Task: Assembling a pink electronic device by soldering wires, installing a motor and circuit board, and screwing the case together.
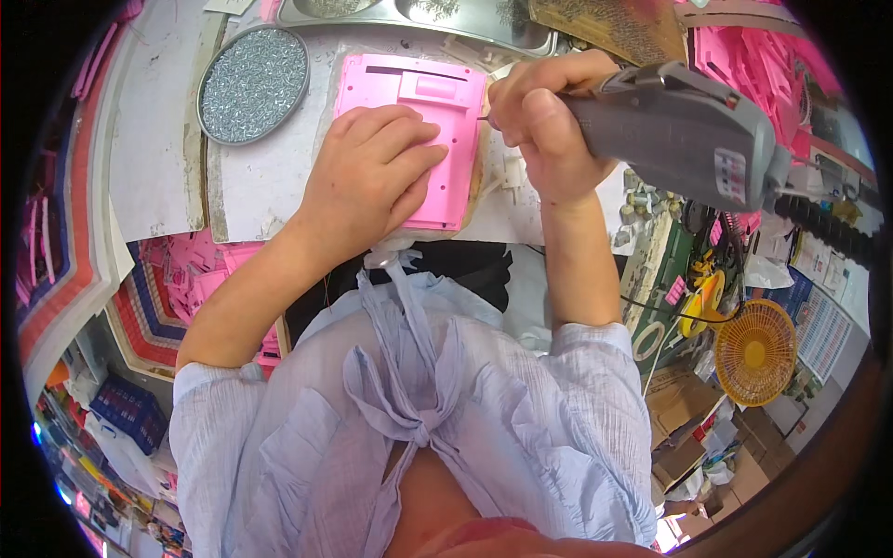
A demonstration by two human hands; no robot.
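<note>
One pink plastic panel: lies on the table in front of the person, its slotted end away from the body, small dark holes along its face.
Left hand: spread flat over the panel's left and middle, fingers loosely bent, apparently steadying it.
Right hand: wrapped firmly around the front of a grey power driver.
Driver bit: points at the panel's right edge; whether it touches cannot be told.
Screws: heaped in a round dish left of the panel.
Step at the bit: probably fastening, with the tip being lined up or driving.
Next move at the panel: seems to call for a straight bit, firm pressure and an unmoving left hand.
</note>
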